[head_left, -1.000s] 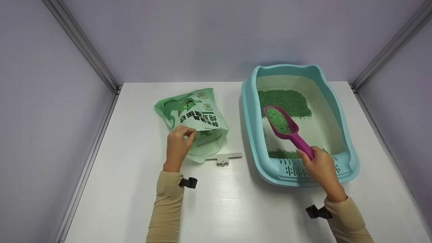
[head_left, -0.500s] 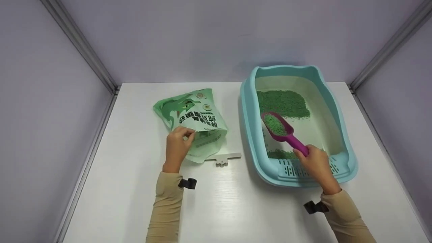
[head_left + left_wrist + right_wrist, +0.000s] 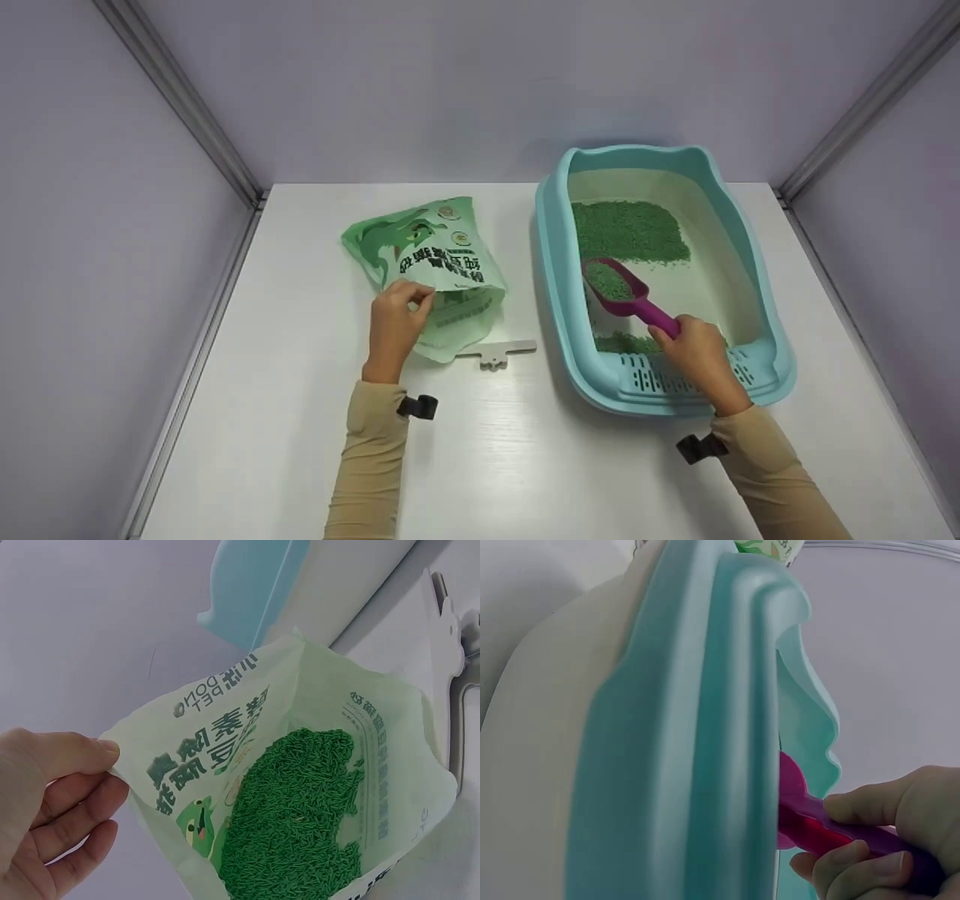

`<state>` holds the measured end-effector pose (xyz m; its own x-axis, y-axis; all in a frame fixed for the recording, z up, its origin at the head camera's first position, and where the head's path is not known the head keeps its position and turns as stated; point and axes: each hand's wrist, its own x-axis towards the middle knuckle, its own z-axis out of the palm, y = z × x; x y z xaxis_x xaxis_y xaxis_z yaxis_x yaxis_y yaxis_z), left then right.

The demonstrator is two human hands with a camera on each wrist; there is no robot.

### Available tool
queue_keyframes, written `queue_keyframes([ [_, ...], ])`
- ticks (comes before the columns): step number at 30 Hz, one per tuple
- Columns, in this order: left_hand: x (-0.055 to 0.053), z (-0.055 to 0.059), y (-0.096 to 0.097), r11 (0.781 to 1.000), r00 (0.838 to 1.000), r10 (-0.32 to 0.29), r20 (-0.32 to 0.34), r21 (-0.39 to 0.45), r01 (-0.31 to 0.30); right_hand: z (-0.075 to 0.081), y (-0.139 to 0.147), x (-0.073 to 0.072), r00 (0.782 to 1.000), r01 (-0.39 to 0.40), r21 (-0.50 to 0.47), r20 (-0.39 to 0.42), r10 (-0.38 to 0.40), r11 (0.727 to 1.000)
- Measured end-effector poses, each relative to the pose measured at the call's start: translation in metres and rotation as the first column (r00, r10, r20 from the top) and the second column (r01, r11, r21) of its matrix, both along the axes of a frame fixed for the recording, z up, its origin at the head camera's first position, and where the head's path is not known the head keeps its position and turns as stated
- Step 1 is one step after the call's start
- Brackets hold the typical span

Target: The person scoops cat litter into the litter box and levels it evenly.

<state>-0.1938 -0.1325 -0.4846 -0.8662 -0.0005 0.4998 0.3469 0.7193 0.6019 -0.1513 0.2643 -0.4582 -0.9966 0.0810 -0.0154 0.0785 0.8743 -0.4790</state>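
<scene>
My left hand (image 3: pixel 397 319) pinches the edge of an open green cat litter bag (image 3: pixel 442 247) between thumb and fingertips. In the left wrist view the bag's mouth gapes, with green pellets (image 3: pixel 296 817) inside. My right hand (image 3: pixel 697 352) grips the handle of a magenta scoop (image 3: pixel 641 300), its bowl heaped with green pellets (image 3: pixel 609 281). The scoop is over the inside of a blue litter box (image 3: pixel 551 262), near its left wall. In the right wrist view the box's rim (image 3: pixel 735 727) hides most of the scoop's bowl.
A pale wide clip (image 3: pixel 496 352) lies on the white table (image 3: pixel 480 450) beside the bag's front edge. Inside the box, one patch of green pellets (image 3: pixel 630 231) covers the back part and a smaller strip (image 3: pixel 624 343) lies near the front grate. Walls enclose the table.
My right hand has brought the loaded scoop a little left and forward, then lower into the box. My left hand keeps its pinch on the bag, which stays in place.
</scene>
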Motion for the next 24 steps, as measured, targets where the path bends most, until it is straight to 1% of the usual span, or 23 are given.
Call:
queue_keyframes([
  [3,0.000,0.000,0.000,1.000,1.000,-0.001,-0.004,0.001,0.001,0.000,0.000,-0.003,1.000,-0.009,0.014,0.014,0.008,1.000],
  [13,0.000,-0.001,0.000,1.000,1.000,-0.001,-0.004,0.011,0.001,0.003,0.000,-0.017,0.993,-0.046,0.039,0.114,0.041,0.998],
  [19,0.000,-0.001,0.000,1.000,1.000,-0.002,0.003,0.008,0.002,0.010,-0.002,-0.025,0.985,-0.075,0.067,0.161,0.063,0.995],
  [24,0.000,0.000,0.000,1.000,1.000,-0.002,-0.003,0.003,0.002,0.019,-0.007,-0.030,0.980,-0.116,0.074,0.169,0.102,0.990],
])
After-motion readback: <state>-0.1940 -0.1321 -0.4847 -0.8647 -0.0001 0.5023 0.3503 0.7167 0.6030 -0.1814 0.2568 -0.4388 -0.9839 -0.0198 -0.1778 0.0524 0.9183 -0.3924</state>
